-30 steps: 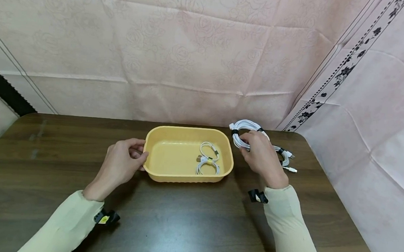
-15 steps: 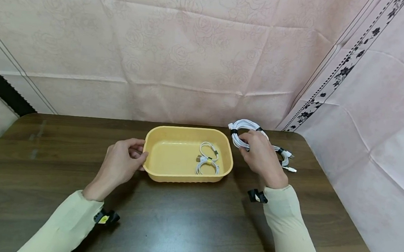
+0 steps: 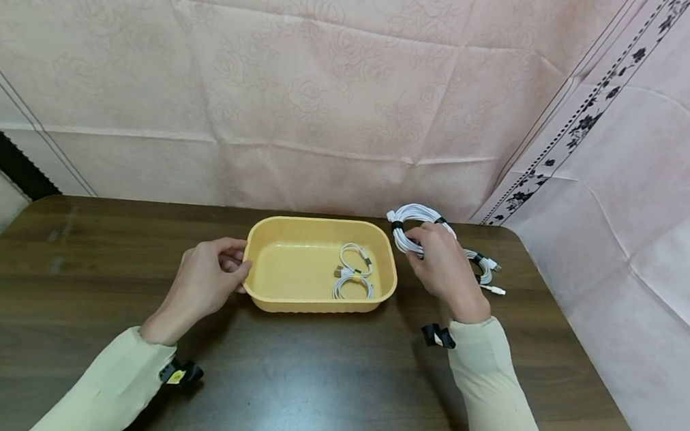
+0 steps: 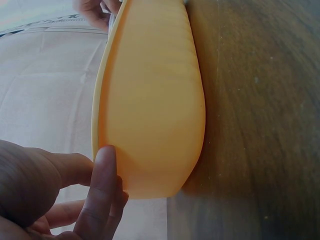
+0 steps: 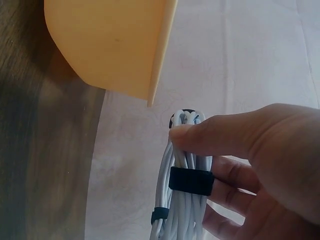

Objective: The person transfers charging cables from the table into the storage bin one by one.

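Toward the back of the table (image 3: 280,388), one tray (image 3: 290,276) is lying lengthwise left-to-right, left hand (image 3: 207,275) pinching its left end, two small cables (image 3: 349,273) sitting inside. Just right, the right hand (image 3: 445,265) is pinching one big cable (image 3: 402,239), plug (image 3: 391,215) pointing left; another cable (image 3: 487,276), half hidden, is apparently lying beyond.

Left hand (image 3: 205,278) pinching, right hand (image 3: 446,269) gripping

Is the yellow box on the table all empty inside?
No, small coiled white cables lie inside the yellow box, toward its right end.
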The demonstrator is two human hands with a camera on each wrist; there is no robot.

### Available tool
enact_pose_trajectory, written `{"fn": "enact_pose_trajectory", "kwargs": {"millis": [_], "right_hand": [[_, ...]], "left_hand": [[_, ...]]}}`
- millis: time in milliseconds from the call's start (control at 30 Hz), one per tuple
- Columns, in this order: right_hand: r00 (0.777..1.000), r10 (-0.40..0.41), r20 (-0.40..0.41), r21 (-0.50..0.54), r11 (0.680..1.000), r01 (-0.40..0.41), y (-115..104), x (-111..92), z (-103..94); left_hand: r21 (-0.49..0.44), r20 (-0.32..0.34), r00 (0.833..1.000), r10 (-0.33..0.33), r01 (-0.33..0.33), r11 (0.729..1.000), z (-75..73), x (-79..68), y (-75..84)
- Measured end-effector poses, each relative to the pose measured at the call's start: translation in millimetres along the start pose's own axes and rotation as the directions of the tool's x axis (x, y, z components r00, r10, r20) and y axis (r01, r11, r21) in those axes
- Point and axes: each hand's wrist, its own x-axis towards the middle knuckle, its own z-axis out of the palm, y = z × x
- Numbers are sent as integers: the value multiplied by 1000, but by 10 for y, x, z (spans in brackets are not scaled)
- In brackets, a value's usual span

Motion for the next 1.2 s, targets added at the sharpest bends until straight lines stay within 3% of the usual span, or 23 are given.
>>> {"fn": "enact_pose_trajectory", "kwargs": {"millis": [1200], "right_hand": [[1000,-14,12,-12,1000,14,-151,-13,23]], "left_hand": [[-6,3,1000,-8,8,1000,6,-6,12]]}}
